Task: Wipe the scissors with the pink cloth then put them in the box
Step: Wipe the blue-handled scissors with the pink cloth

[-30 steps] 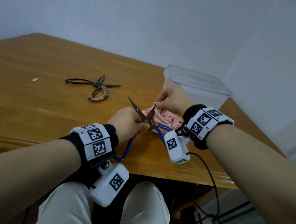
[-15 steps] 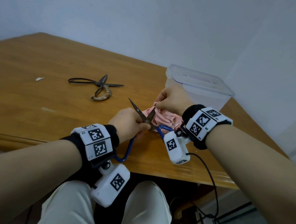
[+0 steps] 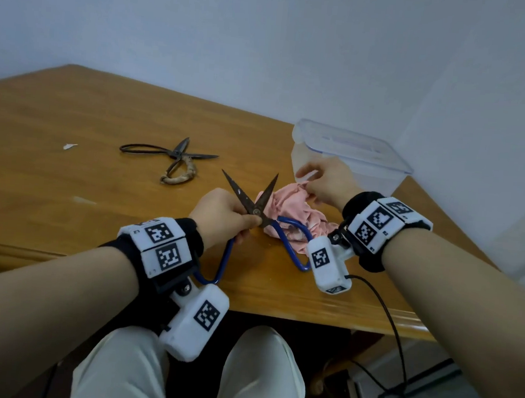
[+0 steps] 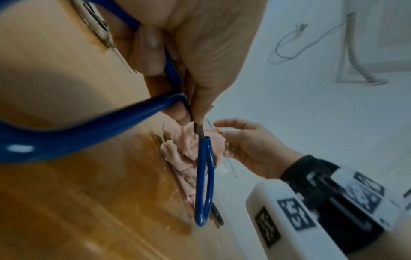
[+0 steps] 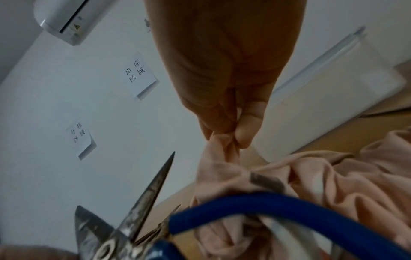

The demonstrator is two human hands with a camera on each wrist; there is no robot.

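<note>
Blue-handled scissors stand with their dark blades spread in a V, tips up. My left hand grips them at the pivot and one handle; the grip also shows in the left wrist view on the scissors. The crumpled pink cloth lies on the table just right of the blades. My right hand pinches a fold of the pink cloth between thumb and fingers, apart from the blades. The clear plastic box stands open behind the right hand.
A second pair of old dark metal scissors lies open on the wooden table to the left. A small white scrap lies farther left. The table's front edge is near my knees; a black cable hangs off it.
The right hand has come off the right blade with the cloth, moving right toward the box. The scissor blades now stand clear and wider apart. The left hand keeps its grip.
</note>
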